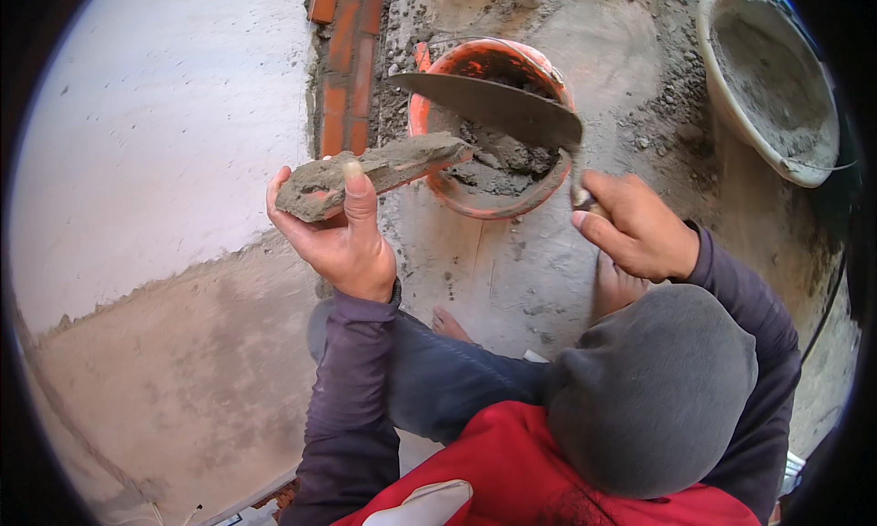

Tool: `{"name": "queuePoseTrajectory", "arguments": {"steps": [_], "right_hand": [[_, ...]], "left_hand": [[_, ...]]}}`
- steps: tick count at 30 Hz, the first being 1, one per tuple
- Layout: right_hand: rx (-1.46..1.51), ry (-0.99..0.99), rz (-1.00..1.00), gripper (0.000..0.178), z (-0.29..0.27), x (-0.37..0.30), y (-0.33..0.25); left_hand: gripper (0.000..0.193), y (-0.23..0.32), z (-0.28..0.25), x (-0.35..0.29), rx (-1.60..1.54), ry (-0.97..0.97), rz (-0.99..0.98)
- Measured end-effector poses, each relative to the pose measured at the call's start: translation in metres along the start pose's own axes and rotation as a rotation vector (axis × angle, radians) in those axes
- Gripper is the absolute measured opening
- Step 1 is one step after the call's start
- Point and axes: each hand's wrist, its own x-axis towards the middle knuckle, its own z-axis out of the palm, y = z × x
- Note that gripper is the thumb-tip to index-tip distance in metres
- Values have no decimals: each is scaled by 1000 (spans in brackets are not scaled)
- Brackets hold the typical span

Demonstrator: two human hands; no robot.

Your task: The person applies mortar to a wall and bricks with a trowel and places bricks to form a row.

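The left hand (343, 238) is gripping a mortar-coated brick (375, 171) from below, thumb pressing on its near face. The right hand (635, 226) is closing around the handle of a trowel (498, 106), whose blade is extending above the brick's far end. An orange bucket (429, 115) of mortar is sitting just beyond both hands. A grey pan (776, 87) is lying beyond the right hand.
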Motion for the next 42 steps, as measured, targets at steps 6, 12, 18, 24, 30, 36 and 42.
{"name": "queuePoseTrajectory", "arguments": {"steps": [6,12,18,24,30,36,42], "right_hand": [[114,-101,-81,23,25,27,-18],[-51,-126,2,23,44,27,-11],[34,-73,-71,22,37,31,-16],[-9,-116,-39,22,41,32,-18],[24,33,-168,22,35,34,-27],[-24,-107,-6,21,43,34,-21],[-62,-73,-41,22,46,33,-17]], "left_hand": [[81,0,4,-11,17,-136,-39],[85,5,9,-19,13,-143,13],[89,-5,1,-23,13,-145,-12],[89,1,7,-24,75,-181,34],[85,-3,10,-23,20,-158,-29],[82,-3,7,-27,31,-163,-129],[83,2,13,-25,57,-163,-45]]}}
